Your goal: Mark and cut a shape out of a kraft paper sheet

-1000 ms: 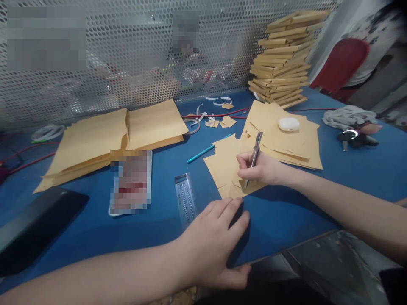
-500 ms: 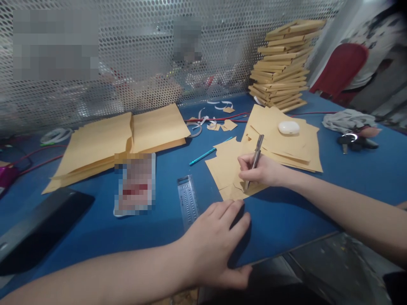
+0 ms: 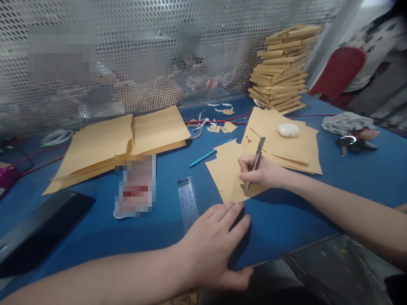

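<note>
My right hand [image 3: 260, 173] grips a slim metal craft knife [image 3: 255, 161], its tip pressed on small brown paper pieces [image 3: 226, 169] lying on the blue table [image 3: 95, 233]. My left hand [image 3: 214, 243] lies flat on the table near the front edge, fingers apart, fingertips close to the lowest paper piece, holding nothing. A clear ruler [image 3: 188, 201] lies just left of my left hand's fingers.
Large brown envelopes [image 3: 104, 144] lie at the left, flat sheets [image 3: 282, 142] with a white earbud case [image 3: 288, 129] at the right, a tall folded stack [image 3: 281, 72] behind. Nearby are a teal pen [image 3: 203, 157], a black device [image 3: 38, 231], keys [image 3: 352, 142], a perforated metal screen [image 3: 143, 55] and a person [image 3: 378, 55] at far right.
Only the view has shifted slightly; both hands keep their positions, the knife still on the paper pieces.
</note>
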`<act>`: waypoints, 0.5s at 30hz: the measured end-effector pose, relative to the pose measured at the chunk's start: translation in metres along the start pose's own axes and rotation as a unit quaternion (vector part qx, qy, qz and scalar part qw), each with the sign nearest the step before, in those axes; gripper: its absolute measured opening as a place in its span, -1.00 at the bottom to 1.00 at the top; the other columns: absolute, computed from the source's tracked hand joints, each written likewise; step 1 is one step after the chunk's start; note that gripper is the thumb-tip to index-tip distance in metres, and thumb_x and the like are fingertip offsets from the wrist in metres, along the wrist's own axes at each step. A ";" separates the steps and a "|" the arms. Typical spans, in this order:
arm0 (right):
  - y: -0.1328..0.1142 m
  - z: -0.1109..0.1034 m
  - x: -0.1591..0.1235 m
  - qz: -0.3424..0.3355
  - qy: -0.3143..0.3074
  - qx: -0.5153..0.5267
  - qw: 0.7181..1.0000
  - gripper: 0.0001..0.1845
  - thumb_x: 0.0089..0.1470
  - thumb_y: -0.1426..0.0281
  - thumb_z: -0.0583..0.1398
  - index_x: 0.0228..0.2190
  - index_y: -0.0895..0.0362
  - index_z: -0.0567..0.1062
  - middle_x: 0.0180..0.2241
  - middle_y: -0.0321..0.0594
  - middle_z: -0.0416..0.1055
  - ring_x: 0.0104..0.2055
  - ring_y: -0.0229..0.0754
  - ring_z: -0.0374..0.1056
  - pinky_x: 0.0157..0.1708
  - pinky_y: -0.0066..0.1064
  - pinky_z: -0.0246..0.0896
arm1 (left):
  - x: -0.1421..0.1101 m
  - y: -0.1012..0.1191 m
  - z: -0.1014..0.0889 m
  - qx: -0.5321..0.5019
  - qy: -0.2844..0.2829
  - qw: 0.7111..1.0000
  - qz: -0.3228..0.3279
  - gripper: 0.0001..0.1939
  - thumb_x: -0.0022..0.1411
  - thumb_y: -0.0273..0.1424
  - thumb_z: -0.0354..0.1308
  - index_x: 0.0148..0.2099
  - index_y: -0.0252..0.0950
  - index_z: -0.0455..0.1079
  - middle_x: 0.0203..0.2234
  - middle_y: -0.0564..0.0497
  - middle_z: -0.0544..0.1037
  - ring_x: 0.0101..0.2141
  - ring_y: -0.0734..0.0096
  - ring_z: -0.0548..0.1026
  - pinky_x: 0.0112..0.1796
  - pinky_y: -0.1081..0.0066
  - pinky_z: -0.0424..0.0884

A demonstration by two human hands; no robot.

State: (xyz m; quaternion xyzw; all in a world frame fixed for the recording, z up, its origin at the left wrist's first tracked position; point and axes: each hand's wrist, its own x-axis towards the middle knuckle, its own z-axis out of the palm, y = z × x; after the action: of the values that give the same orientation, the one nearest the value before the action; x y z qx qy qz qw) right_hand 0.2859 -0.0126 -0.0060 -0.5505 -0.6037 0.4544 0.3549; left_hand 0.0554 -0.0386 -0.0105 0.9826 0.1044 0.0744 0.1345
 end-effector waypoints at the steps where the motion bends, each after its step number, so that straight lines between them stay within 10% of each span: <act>1: 0.000 0.000 0.000 0.001 -0.001 0.001 1.000 -0.76 -0.19 0.52 0.16 -0.68 0.11 0.17 -0.75 -0.51 0.14 -0.67 -0.42 0.03 -0.64 -0.52 -0.13 | 0.000 0.000 0.000 0.000 0.001 1.000 -0.003 -0.26 0.06 -0.02 0.10 0.16 -0.43 0.25 0.14 -0.32 0.26 0.09 -0.09 0.27 0.06 0.09 0.24; 15: -0.001 0.000 0.000 0.002 0.002 -0.002 1.000 -0.75 -0.19 0.51 0.17 -0.69 0.11 0.18 -0.75 -0.50 0.15 -0.66 -0.41 0.04 -0.64 -0.51 -0.12 | 0.001 0.001 -0.004 0.014 0.013 0.996 -0.082 -0.31 0.15 -0.05 0.09 0.17 -0.44 0.24 0.16 -0.33 0.23 0.14 -0.12 0.22 0.08 0.01 0.23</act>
State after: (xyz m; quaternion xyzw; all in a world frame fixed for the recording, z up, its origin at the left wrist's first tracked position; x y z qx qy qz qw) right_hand 0.2859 -0.0125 -0.0052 -0.5534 -0.6029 0.4527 0.3540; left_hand 0.0556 -0.0383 -0.0059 0.9714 0.1874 0.0748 0.1251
